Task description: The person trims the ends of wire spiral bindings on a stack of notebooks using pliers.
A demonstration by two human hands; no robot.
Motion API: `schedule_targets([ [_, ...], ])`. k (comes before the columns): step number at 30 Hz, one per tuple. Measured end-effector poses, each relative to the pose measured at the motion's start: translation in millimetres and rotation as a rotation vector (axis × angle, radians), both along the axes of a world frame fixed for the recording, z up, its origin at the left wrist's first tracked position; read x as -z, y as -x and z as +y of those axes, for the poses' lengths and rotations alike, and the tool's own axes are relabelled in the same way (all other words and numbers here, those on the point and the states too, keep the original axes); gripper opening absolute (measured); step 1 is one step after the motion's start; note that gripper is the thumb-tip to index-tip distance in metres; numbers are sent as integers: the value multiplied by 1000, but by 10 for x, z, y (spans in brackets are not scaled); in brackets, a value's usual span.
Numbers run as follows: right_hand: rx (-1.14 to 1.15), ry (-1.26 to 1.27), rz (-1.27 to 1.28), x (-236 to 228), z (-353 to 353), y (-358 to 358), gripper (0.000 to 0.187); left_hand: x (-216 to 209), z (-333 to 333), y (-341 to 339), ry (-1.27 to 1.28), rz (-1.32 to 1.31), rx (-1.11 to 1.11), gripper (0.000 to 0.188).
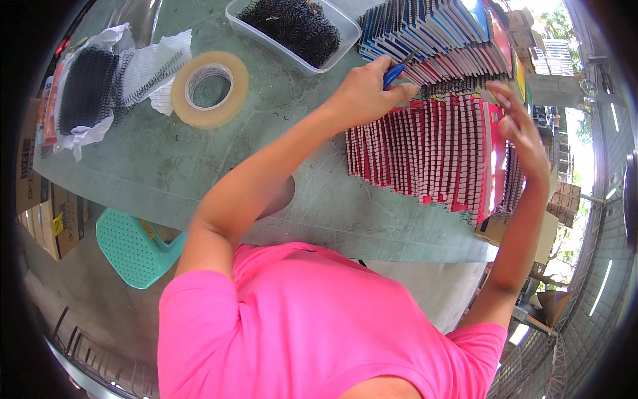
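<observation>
Gripping blue pliers point(393, 74), your left hand point(367, 94) closed round handles, near upper edge of red notebooks point(419, 156). Your right hand point(522, 133) loosely spread at row's right end; touch unclear. Spines look coiled already; loose coils point(292, 30) lie in tub point(350, 33). Unfinished count: can't tell.

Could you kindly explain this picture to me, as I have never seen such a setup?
There is no machine here: a person in pink works with two bare hands. The view comes from a wide fisheye camera worn on the head, looking down, so straight edges bend. On the table lie a tape roll, a tub of black coils, a coil bundle at the left, and blue notebooks and red notebooks at the right. The left hand holds a blue-handled tool; the right hand is near the red notebooks, perhaps touching them.
</observation>
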State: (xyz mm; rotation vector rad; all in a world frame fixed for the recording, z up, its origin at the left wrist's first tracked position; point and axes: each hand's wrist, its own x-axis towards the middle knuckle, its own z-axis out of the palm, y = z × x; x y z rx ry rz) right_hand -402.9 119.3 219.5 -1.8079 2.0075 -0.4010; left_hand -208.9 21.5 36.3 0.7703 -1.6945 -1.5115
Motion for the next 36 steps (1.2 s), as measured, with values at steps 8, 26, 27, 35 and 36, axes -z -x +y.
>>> schedule_targets([
  [8,-65,-389,-203,153,-1113,-17,75,12,127,-434,661,-285,88,38],
  [26,-29,-983,-415,482,-1082,-292,88,112,147,-267,726,-457,131,35],
  [27,-13,-976,-414,480,-1075,-292,88,109,155,-277,717,-455,131,36],
  [35,112,-894,-477,420,-1038,-384,89,-52,62,-275,909,-439,-59,42],
  [36,83,-905,-498,408,-1043,-398,89,-49,49,-253,918,-455,-63,42],
])
